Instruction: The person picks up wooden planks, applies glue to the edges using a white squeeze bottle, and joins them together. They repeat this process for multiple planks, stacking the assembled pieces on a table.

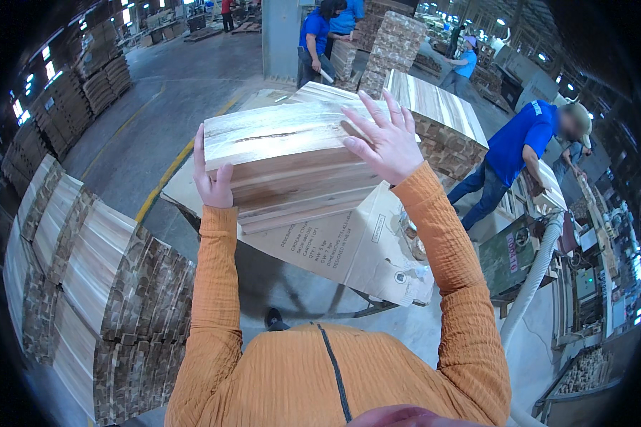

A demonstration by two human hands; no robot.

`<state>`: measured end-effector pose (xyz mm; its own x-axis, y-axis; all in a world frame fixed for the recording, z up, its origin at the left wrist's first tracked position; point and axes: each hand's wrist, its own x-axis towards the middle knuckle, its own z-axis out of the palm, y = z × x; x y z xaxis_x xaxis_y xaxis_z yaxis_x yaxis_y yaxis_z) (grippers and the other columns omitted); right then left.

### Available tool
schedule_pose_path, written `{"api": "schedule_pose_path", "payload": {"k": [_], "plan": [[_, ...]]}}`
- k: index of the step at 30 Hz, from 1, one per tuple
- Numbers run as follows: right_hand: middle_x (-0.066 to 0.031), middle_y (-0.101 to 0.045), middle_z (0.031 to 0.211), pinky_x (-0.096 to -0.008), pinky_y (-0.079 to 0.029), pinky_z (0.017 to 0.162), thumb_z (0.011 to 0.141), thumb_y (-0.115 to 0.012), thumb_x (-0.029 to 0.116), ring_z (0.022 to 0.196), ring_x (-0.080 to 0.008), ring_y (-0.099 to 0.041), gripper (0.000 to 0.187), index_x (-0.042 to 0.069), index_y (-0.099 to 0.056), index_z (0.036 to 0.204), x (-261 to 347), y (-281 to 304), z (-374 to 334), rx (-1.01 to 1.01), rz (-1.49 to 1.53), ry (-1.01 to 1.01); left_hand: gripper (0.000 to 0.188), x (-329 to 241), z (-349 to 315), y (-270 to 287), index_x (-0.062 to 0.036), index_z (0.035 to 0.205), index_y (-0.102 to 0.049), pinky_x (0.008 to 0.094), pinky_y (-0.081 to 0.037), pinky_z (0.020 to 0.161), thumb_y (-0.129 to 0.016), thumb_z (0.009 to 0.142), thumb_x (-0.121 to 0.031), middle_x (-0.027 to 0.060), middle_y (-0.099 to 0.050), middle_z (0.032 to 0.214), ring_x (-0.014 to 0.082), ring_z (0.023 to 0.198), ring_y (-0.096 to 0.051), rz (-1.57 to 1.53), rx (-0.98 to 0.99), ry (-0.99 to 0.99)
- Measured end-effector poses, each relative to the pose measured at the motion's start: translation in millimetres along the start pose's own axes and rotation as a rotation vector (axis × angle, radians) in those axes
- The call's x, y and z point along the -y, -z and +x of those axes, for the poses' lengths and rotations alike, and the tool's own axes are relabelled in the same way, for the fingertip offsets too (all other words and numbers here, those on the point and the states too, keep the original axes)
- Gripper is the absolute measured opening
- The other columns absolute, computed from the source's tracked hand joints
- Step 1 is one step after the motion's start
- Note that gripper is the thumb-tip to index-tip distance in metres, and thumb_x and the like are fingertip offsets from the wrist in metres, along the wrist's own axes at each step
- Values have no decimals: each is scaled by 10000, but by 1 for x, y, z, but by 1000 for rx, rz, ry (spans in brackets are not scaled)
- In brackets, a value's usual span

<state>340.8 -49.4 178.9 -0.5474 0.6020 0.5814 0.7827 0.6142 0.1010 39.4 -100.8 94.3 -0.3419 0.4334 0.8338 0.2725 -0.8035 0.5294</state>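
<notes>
A stack of pale wooden boards [306, 174] lies in front of me on a table covered with printed cardboard [320, 245]. The top board [263, 135] has a dark streak in its grain. At the stack's left end, my left hand [212, 171] grips the corner, fingers along the end and thumb on the near side. My right hand [388, 139] is open, fingers spread, over the right end of the top board. Whether its palm presses on the wood I cannot tell.
Tall piles of wooden boards [107, 263] stand on the floor at left. Beyond the table is another board stack [434, 107]. A person in blue [527, 142] bends over boards at right, near a green machine [506, 260] and a pale hose [534, 277]. More people work farther back.
</notes>
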Motion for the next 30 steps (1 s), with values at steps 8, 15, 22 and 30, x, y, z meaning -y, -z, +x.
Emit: {"api": "schedule_pose_path", "payload": {"k": [8,15,22,30], "plan": [[-91,-282,1497,-563,-47,1097,888,-317,650,1406,-357,-97,642,233,-473,1350,-11,-6,-14,20,-39,-73,761,0,0,-1,22,1407,-317,352,-301,1060,-592,802,-350,168,-427,1381,249,1263,-421,-33,-4,21],[-98,-287,1494,-577,-43,1090,874,-319,674,1403,-365,-108,666,235,-471,1351,-19,-6,-16,-2,-85,-158,747,-2,1,-4,32,1403,-317,351,-305,1058,-594,802,-314,164,-434,1373,243,1254,-427,-44,1,17],[-98,-292,1492,-587,-36,1087,867,-315,683,1405,-369,-97,658,265,-470,1350,6,-7,-9,29,16,-41,780,2,1,1,23,1413,-296,345,-302,1062,-577,828,-411,151,-404,1394,240,1259,-421,3,18,23],[-82,-287,1496,-598,-43,1092,852,-310,707,1408,-367,-81,655,308,-467,1347,8,-7,3,86,36,9,736,2,4,-2,49,1395,-318,357,-303,1062,-587,796,-283,172,-432,1373,250,1257,-426,-41,-5,4]]}}
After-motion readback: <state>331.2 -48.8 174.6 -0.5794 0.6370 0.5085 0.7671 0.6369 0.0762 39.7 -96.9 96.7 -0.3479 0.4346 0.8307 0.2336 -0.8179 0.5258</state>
